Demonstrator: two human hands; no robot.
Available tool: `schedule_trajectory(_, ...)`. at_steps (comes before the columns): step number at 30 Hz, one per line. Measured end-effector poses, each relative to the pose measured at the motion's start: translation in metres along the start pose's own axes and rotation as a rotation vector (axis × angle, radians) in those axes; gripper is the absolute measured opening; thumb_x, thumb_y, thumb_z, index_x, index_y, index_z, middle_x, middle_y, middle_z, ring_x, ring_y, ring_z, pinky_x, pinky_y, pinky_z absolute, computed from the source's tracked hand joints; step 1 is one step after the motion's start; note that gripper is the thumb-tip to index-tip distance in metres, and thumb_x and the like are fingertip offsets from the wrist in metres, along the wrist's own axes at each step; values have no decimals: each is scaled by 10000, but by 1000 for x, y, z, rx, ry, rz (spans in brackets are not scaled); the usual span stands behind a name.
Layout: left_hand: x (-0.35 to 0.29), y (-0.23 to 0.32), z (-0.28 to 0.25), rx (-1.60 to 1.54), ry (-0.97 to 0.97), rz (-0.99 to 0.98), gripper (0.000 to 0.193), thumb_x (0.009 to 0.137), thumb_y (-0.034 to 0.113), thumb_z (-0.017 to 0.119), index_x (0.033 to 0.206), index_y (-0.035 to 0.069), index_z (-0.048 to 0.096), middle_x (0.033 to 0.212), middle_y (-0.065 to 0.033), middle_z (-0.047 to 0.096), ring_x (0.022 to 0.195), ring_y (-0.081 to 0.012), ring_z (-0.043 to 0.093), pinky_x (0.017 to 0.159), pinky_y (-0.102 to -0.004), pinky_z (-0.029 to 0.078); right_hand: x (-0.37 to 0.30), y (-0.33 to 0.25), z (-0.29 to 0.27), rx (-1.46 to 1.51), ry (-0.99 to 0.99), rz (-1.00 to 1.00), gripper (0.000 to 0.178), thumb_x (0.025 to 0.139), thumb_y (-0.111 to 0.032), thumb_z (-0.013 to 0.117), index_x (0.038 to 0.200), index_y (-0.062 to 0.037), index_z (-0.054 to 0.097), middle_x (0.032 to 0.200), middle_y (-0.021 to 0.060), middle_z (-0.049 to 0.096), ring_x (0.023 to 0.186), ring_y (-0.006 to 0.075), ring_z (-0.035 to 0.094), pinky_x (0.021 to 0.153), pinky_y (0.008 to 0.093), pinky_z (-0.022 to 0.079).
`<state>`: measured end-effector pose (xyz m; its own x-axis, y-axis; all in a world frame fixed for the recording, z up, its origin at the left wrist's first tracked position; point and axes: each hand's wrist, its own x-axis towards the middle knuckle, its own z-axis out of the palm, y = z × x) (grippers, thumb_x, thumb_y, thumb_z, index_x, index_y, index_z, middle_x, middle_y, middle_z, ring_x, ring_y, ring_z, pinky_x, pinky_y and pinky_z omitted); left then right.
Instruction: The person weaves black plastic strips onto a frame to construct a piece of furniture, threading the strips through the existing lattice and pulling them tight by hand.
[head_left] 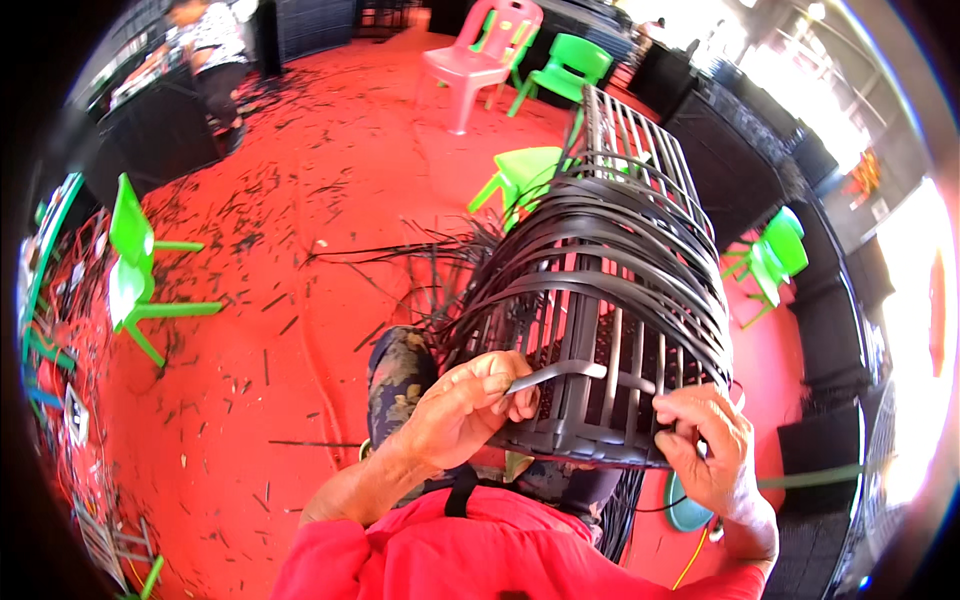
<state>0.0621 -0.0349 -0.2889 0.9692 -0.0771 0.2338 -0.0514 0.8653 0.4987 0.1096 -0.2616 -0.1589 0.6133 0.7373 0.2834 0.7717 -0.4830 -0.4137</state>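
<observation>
A long black slatted frame extends away from my lap, its near end facing me. Between finger and thumb, my left hand pinches one end of a flat dark plastic strip. This strip bends over a bar and passes among the slats toward the right side. At the frame's near right corner, my right hand has its fingers curled at the strip's other side; the exact grip is partly hidden. A thick bundle of loose black strips drapes across the frame's middle, with the ends trailing off to the left.
Black offcuts litter the red floor. Green chairs stand around, with a pink chair at the back. Black woven furniture lines the right side. Another person sits far left. A teal round object lies by my right forearm.
</observation>
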Motion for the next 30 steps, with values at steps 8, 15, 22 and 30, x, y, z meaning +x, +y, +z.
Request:
schedule_trajectory(8,41,-55,34,3,-130,-149,234,867,242,538,715,80,465,817,-98,511,809,-220,530,723,-295,430,-56,68,-17,5,340,85,180,798,-19,628,976,-40,618,817,49,583,537,63,467,490,202,363)
schedule_trajectory(15,56,-80,48,130,-154,-183,256,867,234,540,683,72,467,810,-101,513,789,-223,535,708,-293,441,-77,91,-29,101,375,150,100,832,-59,603,917,-6,602,797,62,575,590,81,457,545,213,369)
schedule_trajectory(22,64,-96,52,164,-203,-178,272,875,217,536,679,33,493,818,-121,520,792,-241,548,679,-302,450,-89,115,-33,104,427,97,100,784,-9,633,883,-20,632,784,67,610,550,81,496,492,212,381)
schedule_trajectory(30,78,-111,59,256,-301,-222,277,896,211,513,697,19,505,826,-150,540,817,-253,563,670,-305,459,-108,136,-39,115,459,152,74,819,-36,620,888,-12,628,776,63,602,554,87,492,509,212,374)
